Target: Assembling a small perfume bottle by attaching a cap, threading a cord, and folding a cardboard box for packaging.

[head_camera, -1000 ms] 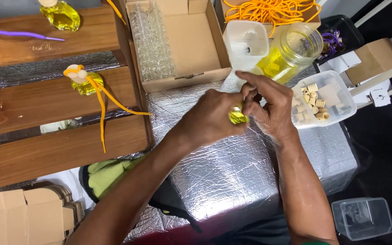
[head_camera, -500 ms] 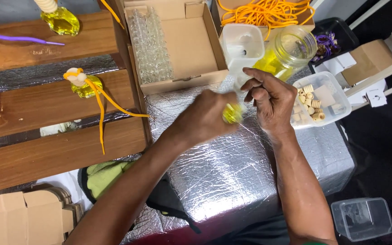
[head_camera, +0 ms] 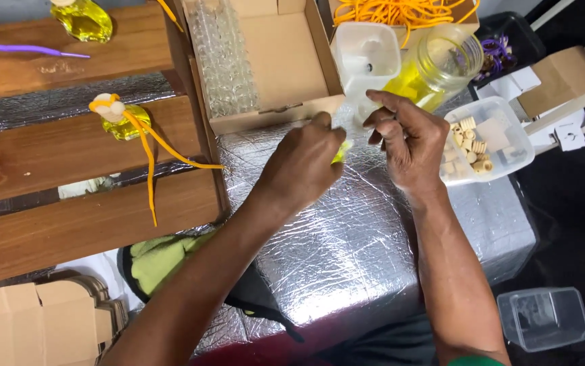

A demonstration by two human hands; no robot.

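- Gripping a small yellow bottle (head_camera: 339,153), the left hand (head_camera: 304,165) had its fingers clenched round it above the foil-covered table (head_camera: 346,251).
- Beside it the right hand (head_camera: 407,139) hovered with fingers curled; whether they pinched anything could not be told.
- Mostly hidden, the bottle looked light, smooth and probably fragile and slippery, best held round its body.
- A jar of yellow liquid (head_camera: 434,64) and a tub of beige beads (head_camera: 485,139) stood near.
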